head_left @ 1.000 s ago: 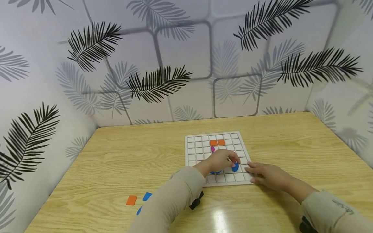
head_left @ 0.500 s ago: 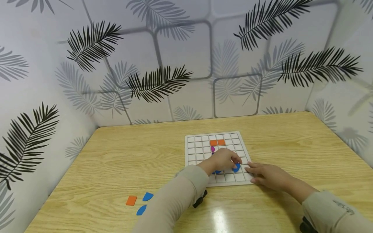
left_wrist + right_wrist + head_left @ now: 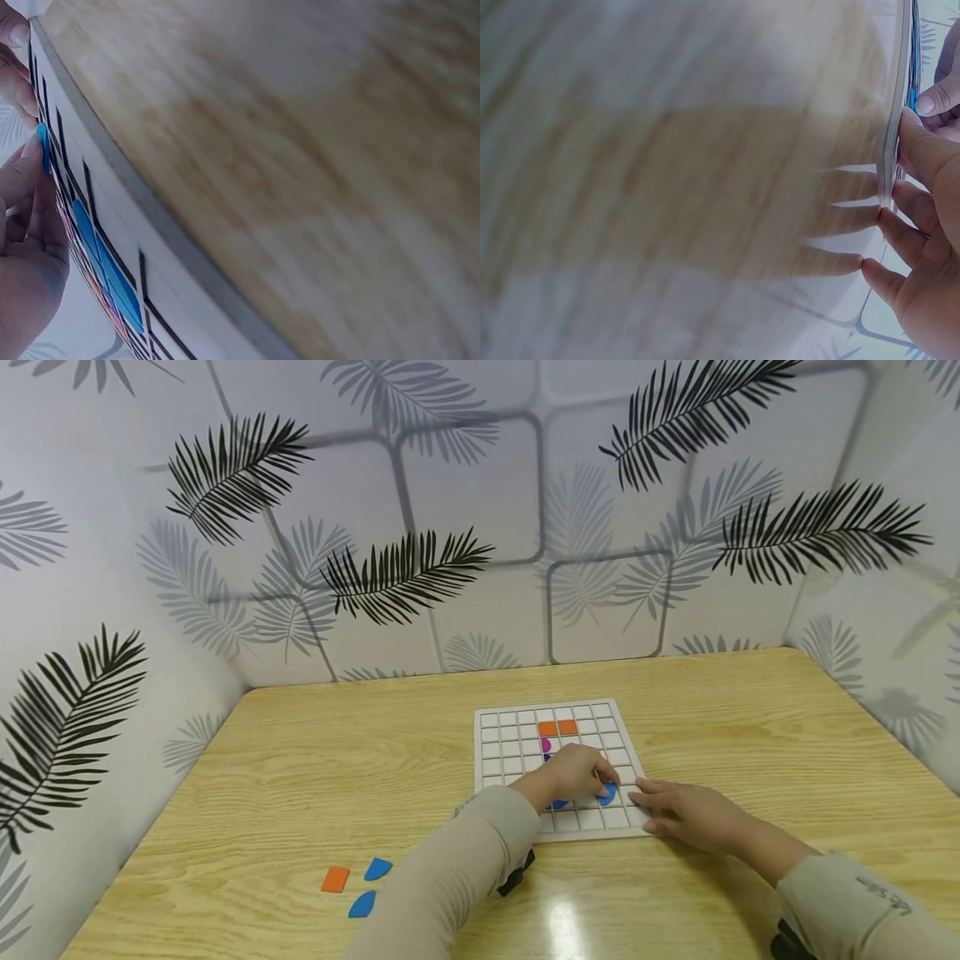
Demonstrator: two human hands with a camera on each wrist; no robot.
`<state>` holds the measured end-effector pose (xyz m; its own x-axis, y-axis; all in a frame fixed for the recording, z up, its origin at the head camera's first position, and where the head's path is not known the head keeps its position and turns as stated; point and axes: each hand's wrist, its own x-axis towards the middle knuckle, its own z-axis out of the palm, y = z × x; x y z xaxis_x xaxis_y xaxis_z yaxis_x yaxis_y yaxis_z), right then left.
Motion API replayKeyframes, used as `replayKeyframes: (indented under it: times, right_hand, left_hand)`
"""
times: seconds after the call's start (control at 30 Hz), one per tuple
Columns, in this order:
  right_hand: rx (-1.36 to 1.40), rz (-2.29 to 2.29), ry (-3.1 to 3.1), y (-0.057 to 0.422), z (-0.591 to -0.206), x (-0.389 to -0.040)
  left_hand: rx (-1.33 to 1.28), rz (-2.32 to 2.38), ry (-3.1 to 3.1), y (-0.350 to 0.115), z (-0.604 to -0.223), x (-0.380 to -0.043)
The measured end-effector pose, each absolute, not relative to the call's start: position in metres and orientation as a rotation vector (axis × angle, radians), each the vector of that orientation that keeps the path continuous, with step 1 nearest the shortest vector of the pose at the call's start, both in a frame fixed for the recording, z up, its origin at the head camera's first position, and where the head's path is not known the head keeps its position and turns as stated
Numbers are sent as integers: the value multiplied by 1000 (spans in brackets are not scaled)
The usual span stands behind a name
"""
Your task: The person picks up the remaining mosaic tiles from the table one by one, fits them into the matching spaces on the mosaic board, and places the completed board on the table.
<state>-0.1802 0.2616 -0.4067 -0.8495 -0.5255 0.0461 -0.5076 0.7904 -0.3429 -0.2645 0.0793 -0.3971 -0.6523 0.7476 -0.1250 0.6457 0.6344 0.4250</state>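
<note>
Touching the left fingers, a blue piece

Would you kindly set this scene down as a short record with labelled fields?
Surface: wooden table
Board: white grid board, lying on the table
Left hand: pinches a blue piece at the board
Right hand: fingertips touch the board's right edge in the head view
Orange on board: two orange squares, side by side
Other piece on board: magenta piece
Loose on table: one orange tile, two blue rounded tiles
Unclear: cells behind the left hand and forearm
</note>
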Motion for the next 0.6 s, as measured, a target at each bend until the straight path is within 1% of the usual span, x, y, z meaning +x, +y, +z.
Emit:
replayKeyframes:
  times: [0.6]
  right_hand:
    - [-855, -533, 2922, 261, -405, -180]
  left_hand:
    - [1149, 504, 2565, 78, -400, -264]
